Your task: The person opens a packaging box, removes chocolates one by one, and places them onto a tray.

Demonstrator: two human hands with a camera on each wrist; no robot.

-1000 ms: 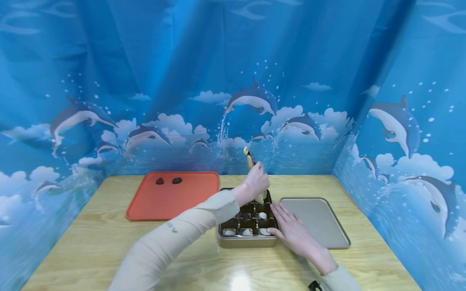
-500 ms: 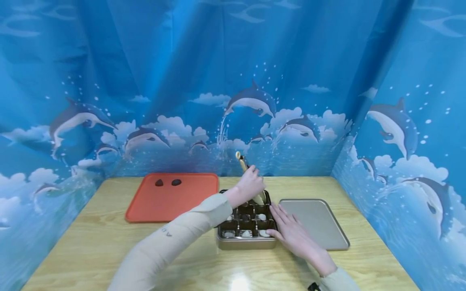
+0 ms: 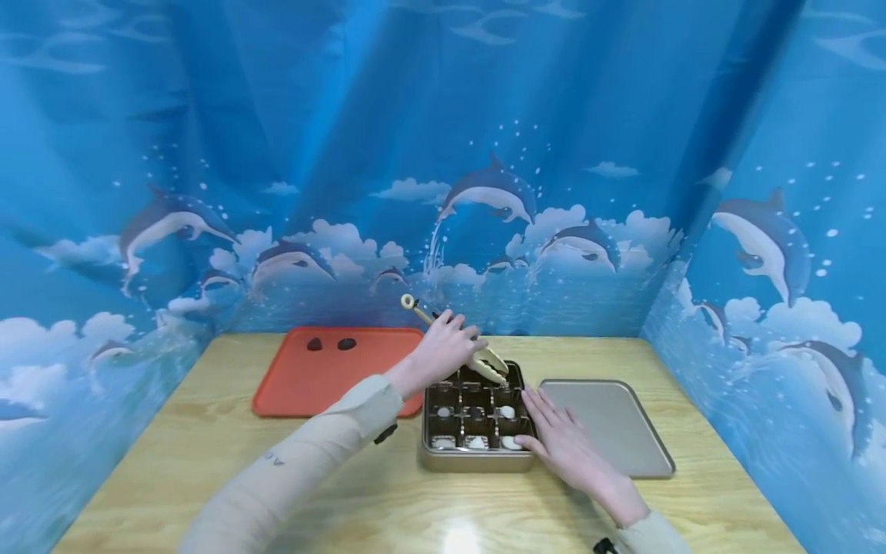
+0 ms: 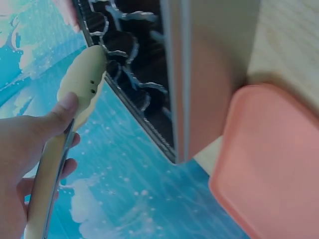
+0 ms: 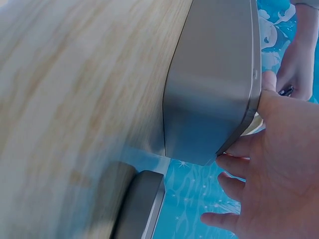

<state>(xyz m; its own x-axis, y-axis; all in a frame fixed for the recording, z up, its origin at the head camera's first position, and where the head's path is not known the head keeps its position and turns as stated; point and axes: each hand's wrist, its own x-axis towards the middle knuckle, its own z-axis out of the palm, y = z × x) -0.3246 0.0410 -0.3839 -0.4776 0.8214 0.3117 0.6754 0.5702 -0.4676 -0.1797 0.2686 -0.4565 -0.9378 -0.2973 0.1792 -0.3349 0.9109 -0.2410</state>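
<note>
My left hand [image 3: 443, 350] grips a pair of cream-coloured tongs [image 4: 82, 74], thumb pressed along one arm. In the head view the tongs slant down to the right, their heads over the back right compartment of a metal tin [image 3: 477, 462]. Nothing shows between the heads there. A dark divided insert fills the tin. White pieces [image 3: 476, 442] sit in its front row, with white and dark ones in the middle row; the hand and tongs cover part of the back row. My right hand [image 3: 571, 446] rests along the tin's right rim, fingers straight.
A red tray [image 3: 325, 388] lies to the left of the tin, bearing two dark brown pieces [image 3: 347, 344] near its far edge. To the right a flat metal lid [image 3: 605, 431] lies on the wooden table [image 3: 388, 500]. A dolphin-print curtain encloses the back and sides.
My left hand has shifted left, and the tongs have tipped from nearly upright to a low slant, their heads rising out of the back right compartment. My right hand stays at the rim.
</note>
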